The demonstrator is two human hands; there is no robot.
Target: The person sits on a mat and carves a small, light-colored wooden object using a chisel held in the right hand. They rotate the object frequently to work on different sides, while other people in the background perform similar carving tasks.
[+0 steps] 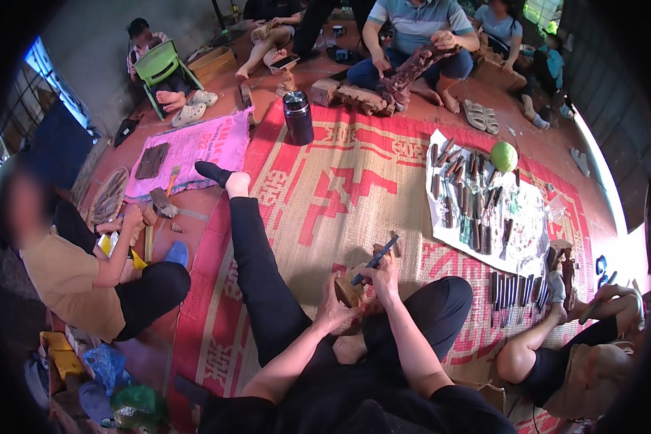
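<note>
My left hand (335, 307) is closed round a small brown wood piece (349, 292) above my crossed leg. In my right hand (385, 278) is a slim dark tool (376, 258), slanting up and away to the right. Its lower end meets the wood piece, or lies very near it; I cannot tell which. Whether it is a chisel or a file does not show. Both hands sit close together over the patterned mat (325, 239). My fingers hide part of the wood.
Right of the mat's middle, a white sheet (448, 235) bears several dark-handled tools and a green round fruit (503, 156). Slim carving tools (517, 291) lie in a row nearer me. A dark flask (297, 119) stands far off. People sit left, right and across; one handles carved wood (412, 72).
</note>
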